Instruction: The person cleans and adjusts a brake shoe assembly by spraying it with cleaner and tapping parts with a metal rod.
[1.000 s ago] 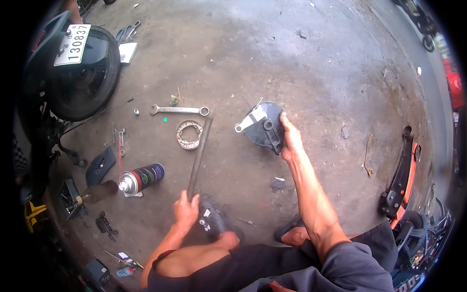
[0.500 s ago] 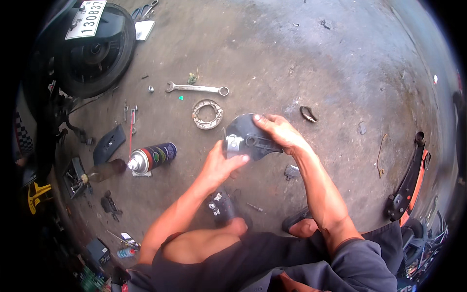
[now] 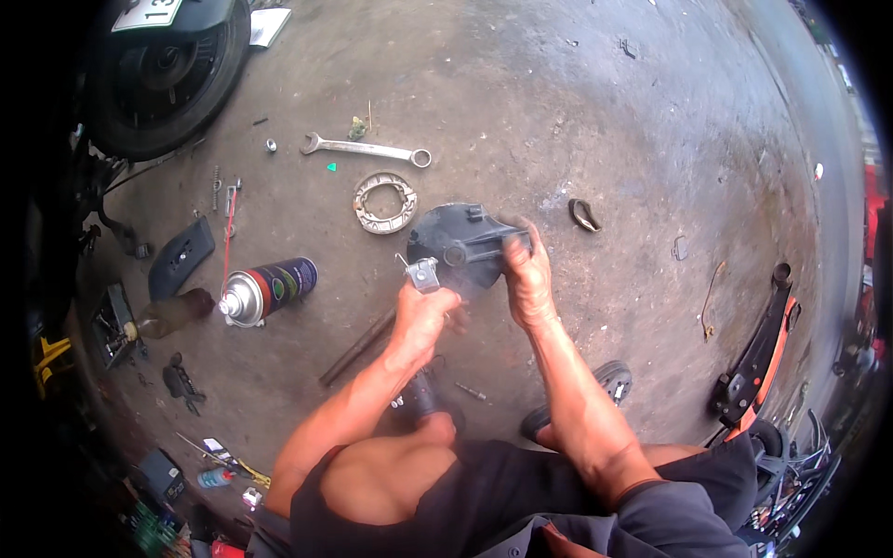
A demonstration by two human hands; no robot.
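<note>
Between my hands is a dark round brake plate point(image 3: 437, 231) with a raised hub and an arm sticking out to the right. My right hand point(image 3: 530, 284) is closed round that arm, thumb on top. My left hand point(image 3: 423, 321) is closed at the plate's lower left edge, where a small silver metal bracket point(image 3: 423, 273) shows above the thumb. A thin wire end stands up beside the bracket; whether the bracket is fixed to the plate, I cannot tell. On the floor just beyond the plate lies a ring of brake shoes point(image 3: 385, 177).
A combination wrench point(image 3: 372, 150) lies past the shoes. Left are a spray can point(image 3: 279, 288) with a red straw, a dark cover point(image 3: 183, 251) and a bottle point(image 3: 177, 313). A motorcycle wheel point(image 3: 167, 84) stands far left. A dark rod point(image 3: 356, 349) lies near my left forearm; a black-orange part point(image 3: 758, 358) is right.
The plate has turned in my hands, its arm now pointing right. My right hand has shifted from its top edge to that arm. The whole view has shifted slightly.
</note>
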